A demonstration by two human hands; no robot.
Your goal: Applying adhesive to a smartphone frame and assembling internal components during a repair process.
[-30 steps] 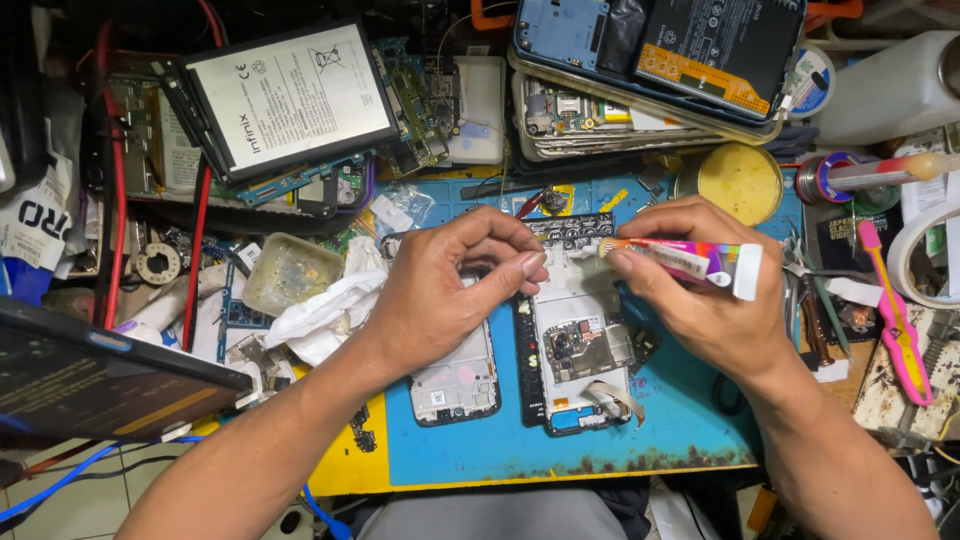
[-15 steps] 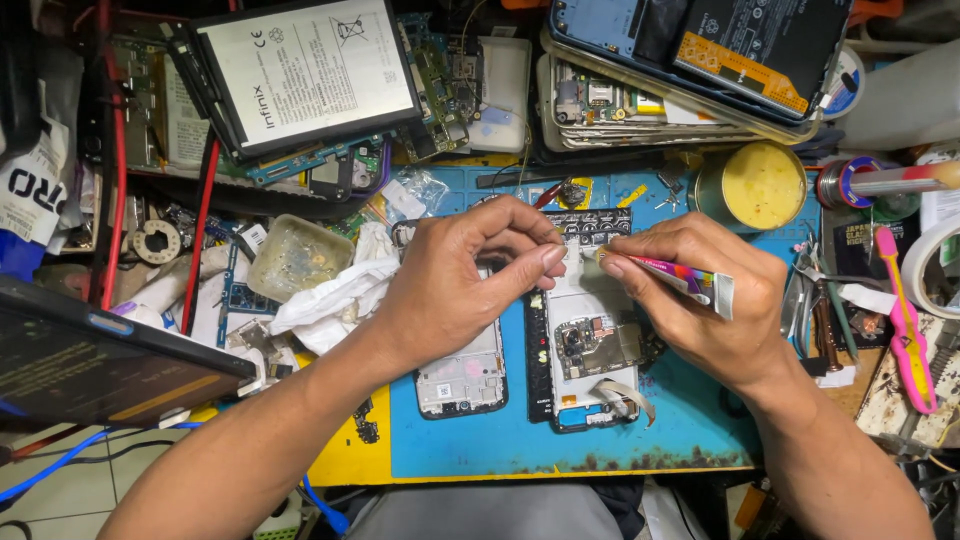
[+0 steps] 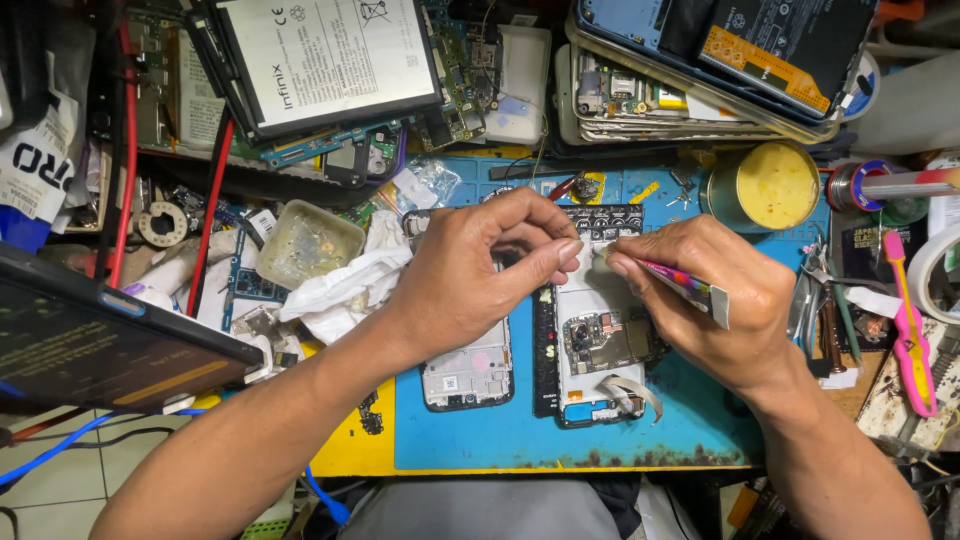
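Cluttered repair desk, yellow edge showing, with a blue rubber work mat laid on it.

An opened black-framed smartphone with its back off and circuit board exposed lies lengthwise on the mat, directly under both hands. Just left of it, touching or nearly so, lies a second stripped phone frame with a pale inner plate, partly hidden by the left wrist.

Left hand: fingers curled, thumb and forefinger pinched narrow at the top end of the opened phone. Whether anything small sits between the fingertips cannot be told.

Right hand: fingers closed around a slim multicoloured tube-like tool with a flat grey end, held like a pen. Its tip points left and meets the left fingertips above the phone's upper part.

Around them:
- crumpled white tissue left of the left hand, beside a small clear square plastic tray
- round tin of yellow paste at the mat's upper right corner
- pink plastic pry tool at far right
- large flat white battery in a dark tablet frame at the back left
- stack of opened phone bodies at the back right
- dark tablet with lit screen overhanging the left edge
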